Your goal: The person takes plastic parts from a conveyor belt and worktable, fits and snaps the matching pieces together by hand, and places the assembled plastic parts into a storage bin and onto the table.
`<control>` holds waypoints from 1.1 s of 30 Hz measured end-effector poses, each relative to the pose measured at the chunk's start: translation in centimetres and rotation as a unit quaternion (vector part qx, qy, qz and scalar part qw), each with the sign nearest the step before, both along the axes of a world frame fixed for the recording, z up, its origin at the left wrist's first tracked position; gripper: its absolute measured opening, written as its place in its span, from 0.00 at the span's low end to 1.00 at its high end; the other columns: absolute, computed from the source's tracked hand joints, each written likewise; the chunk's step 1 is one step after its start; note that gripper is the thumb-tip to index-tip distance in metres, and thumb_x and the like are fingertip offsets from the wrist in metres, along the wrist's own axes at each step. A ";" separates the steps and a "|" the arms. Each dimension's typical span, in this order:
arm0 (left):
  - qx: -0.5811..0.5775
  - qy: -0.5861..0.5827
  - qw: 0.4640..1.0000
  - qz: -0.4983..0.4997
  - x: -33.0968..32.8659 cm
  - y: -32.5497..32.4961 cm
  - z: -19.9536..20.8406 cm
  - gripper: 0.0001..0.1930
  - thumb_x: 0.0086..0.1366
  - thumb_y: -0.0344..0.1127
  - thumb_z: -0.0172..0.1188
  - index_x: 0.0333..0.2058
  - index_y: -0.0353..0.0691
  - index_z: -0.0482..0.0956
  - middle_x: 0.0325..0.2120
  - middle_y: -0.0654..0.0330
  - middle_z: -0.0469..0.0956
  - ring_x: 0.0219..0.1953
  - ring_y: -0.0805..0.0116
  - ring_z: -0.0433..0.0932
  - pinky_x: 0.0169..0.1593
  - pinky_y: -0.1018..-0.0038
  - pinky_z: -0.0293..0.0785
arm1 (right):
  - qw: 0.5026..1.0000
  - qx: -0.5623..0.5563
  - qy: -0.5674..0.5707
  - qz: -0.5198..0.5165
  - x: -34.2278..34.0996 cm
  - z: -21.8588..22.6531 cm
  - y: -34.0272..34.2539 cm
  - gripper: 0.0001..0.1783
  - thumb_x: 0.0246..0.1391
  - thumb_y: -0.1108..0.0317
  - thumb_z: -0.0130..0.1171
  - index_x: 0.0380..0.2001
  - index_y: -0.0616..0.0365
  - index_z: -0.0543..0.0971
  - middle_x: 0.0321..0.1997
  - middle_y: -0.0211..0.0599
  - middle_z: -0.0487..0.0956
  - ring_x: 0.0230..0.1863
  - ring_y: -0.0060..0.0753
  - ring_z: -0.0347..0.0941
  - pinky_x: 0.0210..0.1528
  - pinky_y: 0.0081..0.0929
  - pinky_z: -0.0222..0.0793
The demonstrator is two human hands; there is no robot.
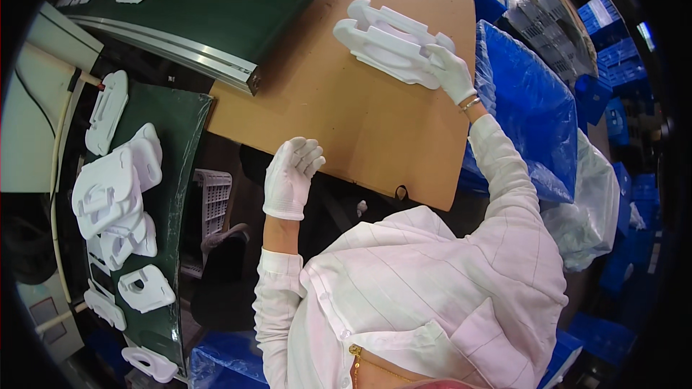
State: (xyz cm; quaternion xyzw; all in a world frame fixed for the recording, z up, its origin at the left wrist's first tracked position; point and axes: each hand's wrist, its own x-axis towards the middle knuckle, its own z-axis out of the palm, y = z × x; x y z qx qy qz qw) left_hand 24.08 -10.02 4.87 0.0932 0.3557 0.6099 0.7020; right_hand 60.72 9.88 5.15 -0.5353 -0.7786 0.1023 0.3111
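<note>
Two white molded plastic parts (389, 47), long with rounded ends, lie side by side on the brown board (317, 119). My right hand (453, 78), in a white glove, grips them at their right end; the fingertips are partly lost against the white plastic. My left hand (290, 176), also gloved in white, is raised in front of the board's near left edge. Its fingers are slightly bent with nothing in them, and it is apart from the parts.
A blue bin lined with clear plastic (530, 112) stands right of the board. A green conveyor belt (216, 7) carries white parts at the far left. More white parts (108, 191) are piled on a dark green surface (169, 151) at left. A white plastic basket (214, 202) stands below.
</note>
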 end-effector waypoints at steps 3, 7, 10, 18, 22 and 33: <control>0.021 -0.057 0.998 0.014 -2.0 -0.5 -1.1 0.13 0.71 0.39 0.50 0.43 0.34 0.75 0.42 0.51 0.78 0.45 0.57 0.77 0.51 0.61 0.74 | 0.983 0.101 -0.149 0.025 -1.6 -1.5 1.4 0.21 0.55 0.60 0.61 0.51 0.53 0.76 0.44 0.43 0.82 0.43 0.39 0.80 0.44 0.32 0.74; 0.036 -0.068 0.997 -0.020 1.0 1.9 -2.0 0.12 0.68 0.38 0.53 0.41 0.33 0.75 0.38 0.52 0.79 0.40 0.61 0.79 0.46 0.66 0.76 | 0.964 -0.095 0.223 0.112 7.5 -5.5 2.8 0.24 0.61 0.67 0.52 0.61 0.58 0.67 0.59 0.42 0.71 0.57 0.40 0.70 0.59 0.37 0.66; 0.042 -0.089 0.995 -0.003 -0.5 0.7 -2.7 0.12 0.67 0.40 0.56 0.38 0.35 0.76 0.36 0.54 0.79 0.34 0.67 0.79 0.40 0.72 0.77 | 0.996 0.048 0.064 0.047 3.5 -4.8 0.5 0.22 0.55 0.75 0.60 0.55 0.61 0.73 0.56 0.44 0.73 0.58 0.41 0.69 0.61 0.37 0.67; 0.008 -0.054 0.992 0.117 -4.6 -3.8 -1.7 0.13 0.67 0.42 0.57 0.38 0.35 0.76 0.34 0.55 0.80 0.34 0.66 0.80 0.35 0.73 0.78 | 0.936 0.246 -0.237 0.085 -0.6 -0.2 0.0 0.22 0.59 0.59 0.58 0.51 0.62 0.76 0.57 0.50 0.74 0.57 0.51 0.70 0.60 0.40 0.65; -0.032 -0.004 0.972 0.233 -10.0 -8.4 -1.6 0.15 0.66 0.41 0.57 0.42 0.33 0.76 0.37 0.51 0.80 0.38 0.63 0.81 0.41 0.68 0.79 | 0.933 0.289 -0.213 0.021 -7.8 4.4 -4.8 0.21 0.59 0.61 0.58 0.51 0.63 0.76 0.56 0.49 0.75 0.58 0.47 0.70 0.61 0.39 0.65; -0.112 0.218 0.594 0.766 -25.8 -32.0 -1.9 0.17 0.69 0.38 0.52 0.49 0.31 0.70 0.43 0.46 0.77 0.44 0.55 0.80 0.45 0.67 0.78 | 0.717 -0.027 0.062 0.693 -53.4 5.4 -28.2 0.26 0.45 0.73 0.65 0.51 0.57 0.74 0.43 0.45 0.77 0.45 0.49 0.73 0.47 0.38 0.69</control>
